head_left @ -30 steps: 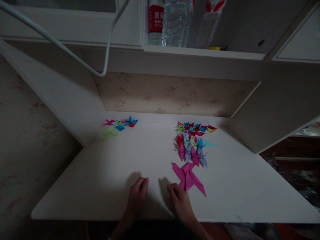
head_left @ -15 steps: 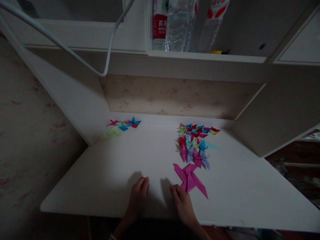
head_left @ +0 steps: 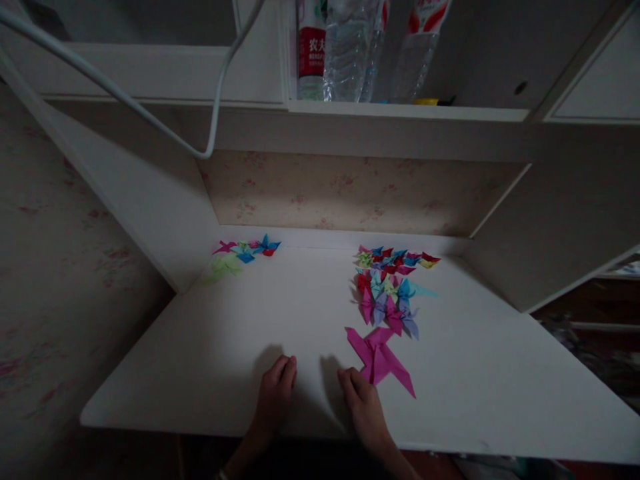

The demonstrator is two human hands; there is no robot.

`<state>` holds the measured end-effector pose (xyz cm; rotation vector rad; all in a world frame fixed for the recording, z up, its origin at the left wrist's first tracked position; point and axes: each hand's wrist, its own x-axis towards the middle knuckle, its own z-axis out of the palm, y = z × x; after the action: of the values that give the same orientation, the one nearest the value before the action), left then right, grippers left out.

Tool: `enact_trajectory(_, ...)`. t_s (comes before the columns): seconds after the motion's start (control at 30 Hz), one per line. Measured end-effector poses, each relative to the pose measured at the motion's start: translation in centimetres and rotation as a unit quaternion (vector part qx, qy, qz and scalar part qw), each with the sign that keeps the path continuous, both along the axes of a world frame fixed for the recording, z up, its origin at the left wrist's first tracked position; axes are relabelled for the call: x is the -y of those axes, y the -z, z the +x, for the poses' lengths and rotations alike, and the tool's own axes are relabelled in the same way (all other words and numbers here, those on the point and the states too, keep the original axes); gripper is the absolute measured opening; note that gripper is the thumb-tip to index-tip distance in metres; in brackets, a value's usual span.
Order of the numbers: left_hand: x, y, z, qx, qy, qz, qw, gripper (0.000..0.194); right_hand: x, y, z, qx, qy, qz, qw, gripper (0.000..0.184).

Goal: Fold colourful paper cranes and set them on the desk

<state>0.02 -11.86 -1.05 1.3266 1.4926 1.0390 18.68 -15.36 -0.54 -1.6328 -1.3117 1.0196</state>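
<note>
I see L hand [head_left: 277,381] & R hand [head_left: 362,395] loosely clenched, nothing visible in either, nr front edge of desk [head_left: 165,393], lg pink origami [head_left: 380,359] beside R hand, prob. set nearer than smaller pcs [head_left: 393,316] for access.

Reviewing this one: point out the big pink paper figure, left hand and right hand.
Big pink paper figure [head_left: 377,353]: head view, its middle.
Left hand [head_left: 275,388]: head view, middle of the hand.
Right hand [head_left: 363,398]: head view, middle of the hand.
</note>
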Motion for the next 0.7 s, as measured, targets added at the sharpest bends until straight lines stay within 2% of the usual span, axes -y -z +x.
enact_trajectory(0.33, -0.1, -0.3, 0.1, -0.002, 0.014, -0.007, 1.000, 0.040, 0.1, 0.3, -0.3, 0.037, -0.031, 0.037, 0.998, 0.048)
enact_trajectory(0.6, -0.7, -0.4, 0.6, 0.006, 0.039, -0.025, 0.999, 0.043, -0.4, 2.1, 0.0, 0.055, -0.045, 0.078, 0.994, 0.048)
enact_trajectory(0.7, -0.9, -0.1, 0.9, 0.012, 0.042, -0.031, 0.999, 0.045, -0.5, 2.9, -0.5, 0.060, -0.029, 0.099, 0.993, 0.052)
